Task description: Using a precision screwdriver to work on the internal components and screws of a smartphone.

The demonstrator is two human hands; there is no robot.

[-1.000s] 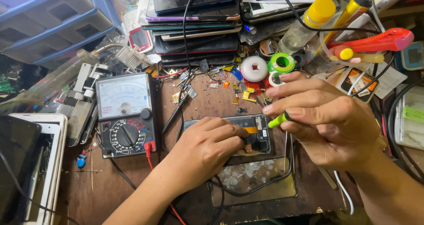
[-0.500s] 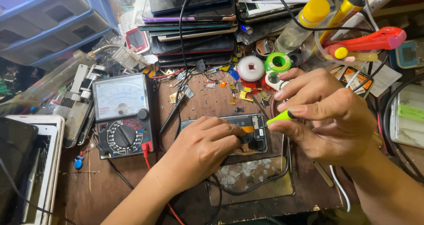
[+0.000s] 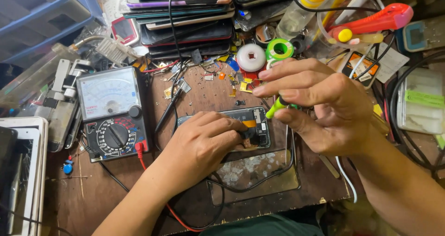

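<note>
1. The opened phone (image 3: 252, 125) lies flat near the centre of the tabletop (image 3: 92, 194), its back cover off and its inner parts facing up; a bare rear panel (image 3: 255, 173) lies just at its 6 o'clock.
2. The left hand (image 3: 199, 148) presses down on the left part of the phone, fingers spread over it; its grip is a flat hold on the phone, not a clench. This steadying pressure should remain even, so the body does not slide.
3. The right hand (image 3: 324, 106) pinches a slim tool with a green handle (image 3: 276, 107) between thumb and forefingers, at 2 o'clock of the phone. The tip appears to meet the phone's upper right edge, though the exact contact point is too small to tell.
4. Judgement: the tool is best kept near upright and turned or pressed lightly, so that the tip does not slip across the exposed parts.
5. An analogue multimeter (image 3: 113, 111) sits at 9 o'clock, its red lead (image 3: 139, 148) running beneath the left wrist; snagging this lead could jog the work.
6. Tape rolls (image 3: 264, 53) and a stack of phones (image 3: 185, 18) lie at 12 o'clock, apart from the hands.
</note>
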